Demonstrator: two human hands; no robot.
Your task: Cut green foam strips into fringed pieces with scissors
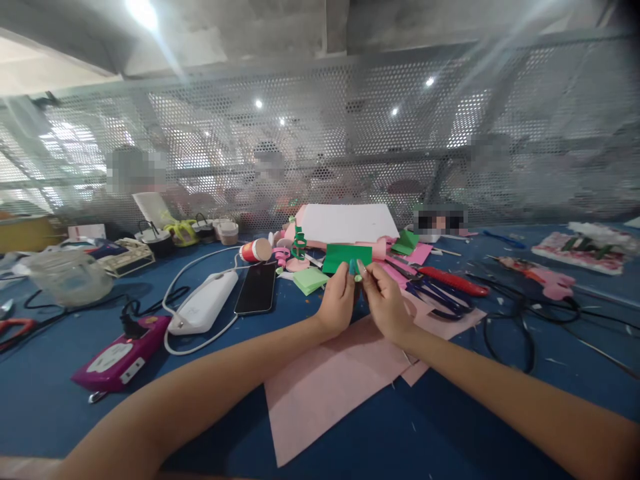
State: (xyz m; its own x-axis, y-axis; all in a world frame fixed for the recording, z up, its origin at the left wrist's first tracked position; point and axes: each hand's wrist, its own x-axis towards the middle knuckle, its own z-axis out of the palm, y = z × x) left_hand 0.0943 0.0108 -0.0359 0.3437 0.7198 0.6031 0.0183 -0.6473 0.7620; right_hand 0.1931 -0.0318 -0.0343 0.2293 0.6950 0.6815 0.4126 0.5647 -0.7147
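My left hand (336, 300) and my right hand (386, 300) meet in front of me, above a large pale pink sheet (325, 393). Both are closed, thumbs and fingertips pinching a small light-green piece (357, 278) that looks like paper. Most of it is hidden by the fingers. Just behind the fingertips is a dark green paper (345, 256); I cannot tell whether the hands touch it. To its left lie light green paper squares (309, 280) and a curled green paper strip (299, 241). Blue-handled scissors (440, 298) and a red-handled tool (453, 281) rest right of my right hand.
On the blue table (210, 393) are a black phone (256, 289), a white power bank (204, 303) with a cable, and a purple power strip (123, 353). A pink glue gun (543, 280) with black cord lies right. White sheets (350, 223) are at the back, before a perforated metal screen (320, 133).
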